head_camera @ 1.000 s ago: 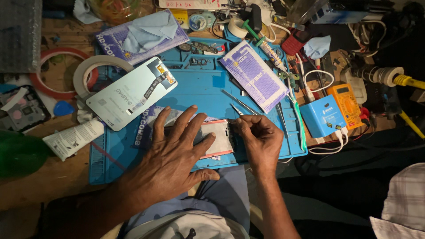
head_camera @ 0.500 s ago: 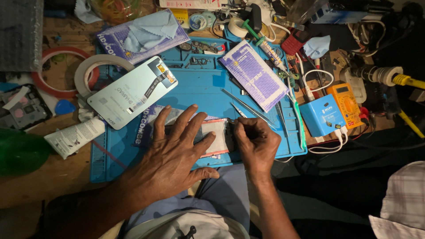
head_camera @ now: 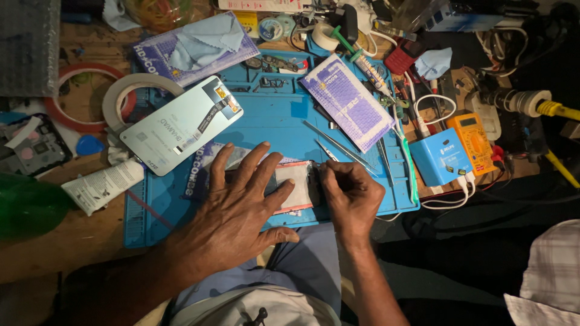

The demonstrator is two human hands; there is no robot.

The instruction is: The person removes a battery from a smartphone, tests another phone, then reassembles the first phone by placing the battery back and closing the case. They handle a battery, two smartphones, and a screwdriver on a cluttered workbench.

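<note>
Hands meet over a small flat device [head_camera: 296,187] lying near the front edge of a blue work mat [head_camera: 272,121] on the tabletop [head_camera: 66,253]. Head view: the left hand [head_camera: 238,208] comes in from the lower left, forearm slanting up toward the mat, palm down and fingers spread wide, pressing flat on the left part of the device; it pins rather than grasps, so its grip is open and splayed. The right hand [head_camera: 350,196] reaches up from below with the wrist bent, fingers curled into a narrow pinch at the device's right edge; what sits between the fingertips is too small to tell. The two hands lie just beside each other, the device's pale middle showing between them. Tweezers [head_camera: 338,145] rest on the mat just above the right hand. A pale phone panel [head_camera: 181,124] lies tilted up and to the left of the left hand, with a white tube [head_camera: 103,187] near it. A purple packet [head_camera: 353,99] and a blue box [head_camera: 447,160] lie to the right.
</note>
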